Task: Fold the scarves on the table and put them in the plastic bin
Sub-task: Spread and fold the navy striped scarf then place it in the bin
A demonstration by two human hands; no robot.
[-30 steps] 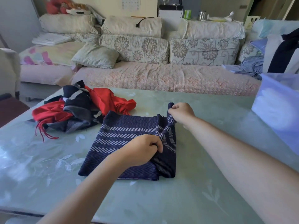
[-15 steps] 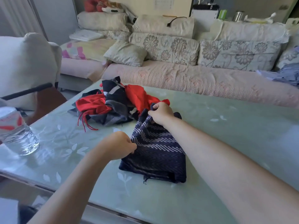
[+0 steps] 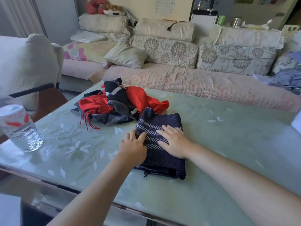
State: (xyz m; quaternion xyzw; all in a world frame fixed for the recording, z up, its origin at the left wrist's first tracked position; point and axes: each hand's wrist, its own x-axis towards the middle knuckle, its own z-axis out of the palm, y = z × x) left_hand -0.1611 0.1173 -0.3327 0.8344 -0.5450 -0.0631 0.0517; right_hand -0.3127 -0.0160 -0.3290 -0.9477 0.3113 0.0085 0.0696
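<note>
While left hand point(image 3: 132, 148), right hand point(image 3: 175, 144) touch scarf point(image 3: 162, 163), bottle point(image 3: 17, 119) (holding water point(image 3: 24, 138)) stands apart.

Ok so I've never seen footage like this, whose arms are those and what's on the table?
No machine here: a person wears a camera on the head, looking forward and down, so both bare arms are theirs. On the table lies a folded navy scarf with pale stripes. The right hand presses flat on it; the left hand touches its left edge. Nothing is gripped. Behind sits a heap of unfolded red and dark scarves, and a water bottle stands far left.
</note>
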